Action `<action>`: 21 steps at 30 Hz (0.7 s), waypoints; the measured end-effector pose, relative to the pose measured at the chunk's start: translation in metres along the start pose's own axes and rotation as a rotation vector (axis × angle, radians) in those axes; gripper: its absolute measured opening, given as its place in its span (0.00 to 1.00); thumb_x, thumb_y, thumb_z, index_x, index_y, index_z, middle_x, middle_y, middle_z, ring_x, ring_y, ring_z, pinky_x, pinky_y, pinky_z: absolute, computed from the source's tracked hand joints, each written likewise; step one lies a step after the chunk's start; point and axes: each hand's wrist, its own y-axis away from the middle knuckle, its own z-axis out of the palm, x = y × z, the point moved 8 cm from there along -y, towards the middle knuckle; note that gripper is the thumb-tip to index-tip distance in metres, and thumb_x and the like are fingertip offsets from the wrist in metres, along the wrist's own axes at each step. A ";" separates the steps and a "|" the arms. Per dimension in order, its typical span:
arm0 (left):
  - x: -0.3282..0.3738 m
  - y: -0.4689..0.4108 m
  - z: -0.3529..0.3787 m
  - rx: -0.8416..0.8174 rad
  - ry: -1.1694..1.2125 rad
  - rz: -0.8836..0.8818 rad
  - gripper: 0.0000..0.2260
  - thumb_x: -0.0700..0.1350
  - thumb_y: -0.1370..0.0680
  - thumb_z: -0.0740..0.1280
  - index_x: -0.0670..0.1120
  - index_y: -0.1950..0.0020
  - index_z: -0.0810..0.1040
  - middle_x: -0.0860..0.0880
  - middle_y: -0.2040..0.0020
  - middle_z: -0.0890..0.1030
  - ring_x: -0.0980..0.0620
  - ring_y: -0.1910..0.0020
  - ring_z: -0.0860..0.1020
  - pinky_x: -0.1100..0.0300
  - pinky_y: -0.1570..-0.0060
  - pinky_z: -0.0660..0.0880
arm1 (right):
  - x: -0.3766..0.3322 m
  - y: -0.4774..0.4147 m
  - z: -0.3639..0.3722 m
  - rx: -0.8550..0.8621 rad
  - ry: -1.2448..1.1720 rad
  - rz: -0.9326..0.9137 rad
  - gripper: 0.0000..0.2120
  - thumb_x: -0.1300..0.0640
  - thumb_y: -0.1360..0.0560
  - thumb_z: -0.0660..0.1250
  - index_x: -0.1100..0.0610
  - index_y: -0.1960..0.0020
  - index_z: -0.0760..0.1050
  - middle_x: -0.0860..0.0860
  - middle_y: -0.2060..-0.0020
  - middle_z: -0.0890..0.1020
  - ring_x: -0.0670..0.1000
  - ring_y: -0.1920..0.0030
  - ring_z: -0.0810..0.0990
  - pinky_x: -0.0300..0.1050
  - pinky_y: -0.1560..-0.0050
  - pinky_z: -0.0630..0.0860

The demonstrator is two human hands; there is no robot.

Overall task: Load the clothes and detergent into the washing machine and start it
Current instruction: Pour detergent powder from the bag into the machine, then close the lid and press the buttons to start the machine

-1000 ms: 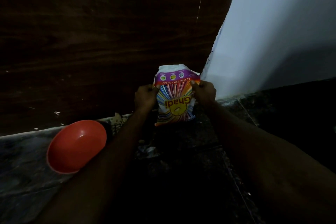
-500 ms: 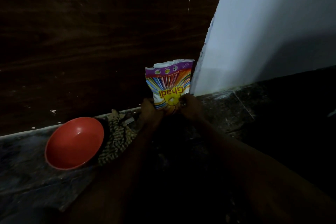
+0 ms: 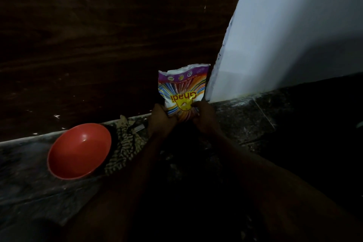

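A colourful detergent packet (image 3: 182, 88) stands upside down, its yellow lettering inverted, in the corner where a dark wooden panel meets a white wall. My left hand (image 3: 160, 119) grips its lower left edge and my right hand (image 3: 204, 116) grips its lower right edge. The packet's white upper end looks torn open. Both forearms reach up from the bottom of the head view. No clothes or washing machine are in sight.
A red plastic bowl (image 3: 78, 151) lies tilted on the dark stone ledge (image 3: 245, 116) to the left. A striped cloth (image 3: 125, 145) sits between the bowl and my left arm. The white wall (image 3: 294, 35) rises at right; the scene is dim.
My hands slid from the packet's upper sides down to its lower end. The packet now stands taller against the corner, and the striped cloth has come into sight.
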 end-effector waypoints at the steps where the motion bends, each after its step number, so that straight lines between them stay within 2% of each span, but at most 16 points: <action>1: 0.002 0.008 0.003 0.009 -0.040 0.039 0.22 0.52 0.26 0.73 0.42 0.38 0.73 0.40 0.41 0.79 0.39 0.40 0.77 0.53 0.46 0.71 | 0.002 0.002 -0.002 0.005 0.003 0.020 0.16 0.57 0.29 0.67 0.67 0.47 0.80 0.65 0.52 0.81 0.64 0.49 0.79 0.50 0.53 0.73; 4: 0.016 0.027 0.007 -0.013 -0.122 0.201 0.16 0.48 0.23 0.67 0.39 0.40 0.77 0.39 0.43 0.80 0.38 0.41 0.78 0.50 0.43 0.72 | -0.002 0.006 -0.015 0.052 -0.035 0.046 0.15 0.57 0.27 0.66 0.68 0.49 0.80 0.67 0.53 0.81 0.65 0.50 0.79 0.49 0.54 0.72; 7: 0.035 0.045 -0.009 0.011 -0.186 0.291 0.21 0.51 0.25 0.57 0.36 0.47 0.78 0.36 0.49 0.80 0.36 0.47 0.79 0.45 0.48 0.76 | -0.019 0.012 -0.043 0.057 -0.050 0.067 0.15 0.59 0.28 0.64 0.71 0.50 0.80 0.69 0.55 0.81 0.65 0.52 0.80 0.50 0.54 0.71; 10: 0.071 0.058 -0.036 -0.008 -0.273 0.330 0.21 0.49 0.24 0.57 0.37 0.41 0.78 0.36 0.47 0.80 0.34 0.48 0.79 0.44 0.49 0.76 | -0.017 0.004 -0.065 -0.036 0.018 0.150 0.13 0.59 0.26 0.65 0.66 0.46 0.80 0.64 0.53 0.81 0.63 0.51 0.80 0.50 0.53 0.74; 11: 0.090 0.063 -0.048 -0.036 -0.281 0.319 0.20 0.48 0.23 0.57 0.38 0.38 0.77 0.36 0.44 0.80 0.35 0.45 0.78 0.44 0.47 0.75 | -0.014 0.002 -0.071 -0.066 0.032 0.173 0.13 0.57 0.27 0.63 0.63 0.48 0.80 0.61 0.55 0.81 0.61 0.53 0.80 0.49 0.56 0.75; 13: 0.132 0.074 -0.076 -0.079 -0.280 0.307 0.17 0.43 0.21 0.61 0.40 0.34 0.75 0.37 0.39 0.78 0.37 0.40 0.76 0.46 0.42 0.73 | -0.045 0.011 -0.110 -0.114 0.037 0.190 0.10 0.53 0.27 0.61 0.57 0.54 0.77 0.57 0.59 0.77 0.57 0.58 0.78 0.45 0.61 0.71; 14: 0.153 0.081 -0.091 -0.086 -0.276 0.313 0.16 0.42 0.21 0.63 0.40 0.34 0.75 0.38 0.38 0.78 0.37 0.39 0.75 0.47 0.41 0.72 | -0.071 0.020 -0.138 -0.113 0.059 0.187 0.10 0.53 0.25 0.62 0.57 0.51 0.78 0.58 0.56 0.77 0.58 0.55 0.77 0.45 0.60 0.70; 17: 0.222 0.112 -0.139 -0.132 -0.340 0.408 0.16 0.42 0.22 0.67 0.38 0.35 0.76 0.37 0.40 0.79 0.36 0.41 0.76 0.48 0.44 0.71 | -0.134 0.042 -0.219 -0.090 0.054 0.210 0.16 0.58 0.22 0.63 0.62 0.35 0.73 0.60 0.40 0.75 0.60 0.42 0.74 0.50 0.46 0.70; 19: 0.273 0.132 -0.178 -0.162 -0.382 0.459 0.16 0.44 0.22 0.66 0.38 0.37 0.77 0.36 0.41 0.80 0.36 0.42 0.77 0.48 0.45 0.72 | -0.172 0.047 -0.275 -0.029 0.043 0.246 0.16 0.60 0.20 0.60 0.62 0.34 0.72 0.60 0.39 0.75 0.60 0.40 0.74 0.50 0.42 0.69; 21: 0.328 0.148 -0.220 -0.168 -0.402 0.499 0.19 0.47 0.24 0.62 0.36 0.38 0.78 0.35 0.44 0.81 0.36 0.46 0.80 0.48 0.49 0.76 | -0.211 0.049 -0.335 0.028 0.031 0.276 0.15 0.59 0.20 0.59 0.62 0.35 0.73 0.60 0.40 0.76 0.60 0.41 0.75 0.50 0.42 0.70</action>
